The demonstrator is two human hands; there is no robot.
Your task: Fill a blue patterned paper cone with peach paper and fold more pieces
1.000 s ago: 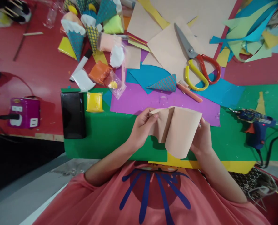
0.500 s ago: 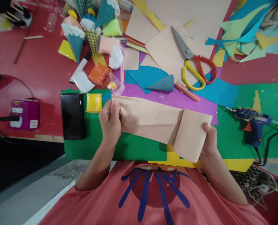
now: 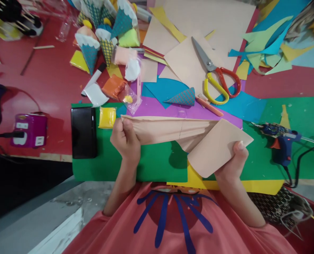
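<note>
My left hand [image 3: 126, 139] is closed on the gathered left end of a long peach-coloured paper strip [image 3: 159, 130], which is stretched and creased, with a dotted line across it. My right hand [image 3: 232, 160] grips a wider, smooth part of the peach paper [image 3: 215, 150] at the strip's other end, thumb on top and fingers hidden beneath. That part is tilted, one corner pointing right. Beyond the strip lie a small blue checked paper cone [image 3: 185, 97], a peach stick-shaped tool [image 3: 210, 106] and scissors [image 3: 212, 72] with one yellow and one red handle.
A dark phone-like slab [image 3: 83, 132] and a yellow clay packet [image 3: 107, 117] lie left on the green sheet [image 3: 157, 165]. A blue glue gun [image 3: 284, 141] with its cord sits right. Finished paper cones [image 3: 89, 53] and paper scraps [image 3: 268, 46] lie at the back.
The strip has narrowed and bunched between my hands. My right hand has turned the wider paper part so that its corner points right; my left hand has tilted slightly and keeps its grip.
</note>
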